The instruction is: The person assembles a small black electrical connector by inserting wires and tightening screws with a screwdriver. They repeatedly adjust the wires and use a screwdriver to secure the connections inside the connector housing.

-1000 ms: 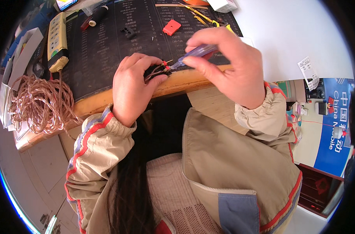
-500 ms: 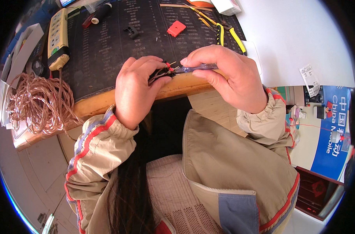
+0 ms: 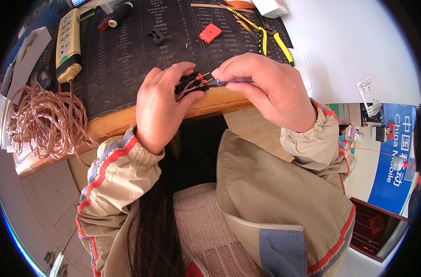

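At the front edge of the desk, my left hand (image 3: 158, 104) grips a small black plug part (image 3: 186, 81) with red pieces, metal pins and brown wires. The fingers lie over its far side and the thumb presses from the near side. My right hand (image 3: 277, 90) is closed around the translucent bluish-purple handle of a screwdriver (image 3: 239, 80). Its working end points left at the plug part's pins; whether it touches a screw is too small to tell. Farther back lie a red plastic piece (image 3: 210, 33), a black plastic piece (image 3: 157, 37) and a tiny screw (image 3: 187, 45).
Yellow-and-black pliers (image 3: 281, 48) lie at the back right of the dark printed mat (image 3: 115, 60). A yellow power strip (image 3: 68, 41) and coiled brown twisted cord (image 3: 51, 121) occupy the left. A dark-handled tool (image 3: 121, 15) rests at the back; a white box (image 3: 269, 7) is nearby.
The plug part has turned slightly in my left hand, so more of its black body and wires shows. My right hand and the screwdriver have shifted slightly left.
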Action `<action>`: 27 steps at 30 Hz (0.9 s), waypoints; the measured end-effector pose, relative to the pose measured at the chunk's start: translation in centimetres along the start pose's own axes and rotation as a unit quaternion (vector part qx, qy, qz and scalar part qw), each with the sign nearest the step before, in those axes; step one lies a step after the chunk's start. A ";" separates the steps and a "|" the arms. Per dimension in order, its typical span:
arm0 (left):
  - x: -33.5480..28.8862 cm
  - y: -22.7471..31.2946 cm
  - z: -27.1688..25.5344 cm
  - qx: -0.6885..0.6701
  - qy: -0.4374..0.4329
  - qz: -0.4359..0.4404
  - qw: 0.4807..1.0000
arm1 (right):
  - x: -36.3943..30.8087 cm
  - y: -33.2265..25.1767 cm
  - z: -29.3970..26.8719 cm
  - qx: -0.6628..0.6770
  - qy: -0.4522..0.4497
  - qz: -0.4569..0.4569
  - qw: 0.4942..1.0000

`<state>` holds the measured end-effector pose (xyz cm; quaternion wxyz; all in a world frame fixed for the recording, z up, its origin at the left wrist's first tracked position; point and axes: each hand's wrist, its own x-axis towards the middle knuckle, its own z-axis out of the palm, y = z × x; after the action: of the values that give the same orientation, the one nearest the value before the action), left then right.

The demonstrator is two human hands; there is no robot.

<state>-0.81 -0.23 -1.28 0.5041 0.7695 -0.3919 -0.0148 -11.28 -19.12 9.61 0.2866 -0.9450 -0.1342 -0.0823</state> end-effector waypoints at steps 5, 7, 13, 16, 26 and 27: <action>0.0 0.0 0.1 -0.005 0.003 0.001 1.000 | 0.4 -0.3 0.0 -0.015 -0.004 0.004 1.000; 0.0 0.0 0.0 -0.005 0.007 0.005 1.000 | 0.5 -0.5 0.2 -0.026 0.025 0.040 0.999; -0.1 -0.1 -0.1 0.012 -0.007 0.007 1.000 | 0.6 -1.0 1.2 -0.052 0.073 0.063 0.994; -0.1 -0.1 0.0 0.002 0.005 0.016 1.000 | 0.6 -1.3 1.4 -0.053 0.091 0.119 0.987; -0.1 -0.3 0.1 -0.002 0.006 0.011 1.000 | 0.6 -1.0 2.1 -0.031 0.085 0.106 0.990; -0.1 -0.3 0.2 -0.002 0.007 0.013 1.000 | 0.5 -1.0 2.4 -0.033 0.085 0.106 0.990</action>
<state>-0.75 -0.26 -1.59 0.5082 0.7633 -0.3988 -0.0037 -10.91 -16.86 8.33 0.2725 -0.9525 -0.0055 -0.1360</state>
